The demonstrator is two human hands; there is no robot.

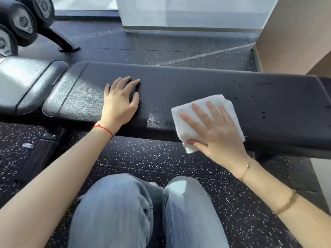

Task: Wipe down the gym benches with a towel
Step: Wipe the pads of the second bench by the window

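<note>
While flat under the spread right hand (213,129), a folded white towel (200,111) on the black bench (179,83), left hand (120,101) open, empty.

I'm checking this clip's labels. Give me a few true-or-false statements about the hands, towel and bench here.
1. The right hand presses flat on the white towel. True.
2. The left hand holds a spray bottle. False: it rests empty on the bench pad.
3. The towel lies on the floor. False: it lies on the bench pad's near edge.
4. A red string circles the left wrist. True.
5. Dumbbells sit at upper left. True.
</note>
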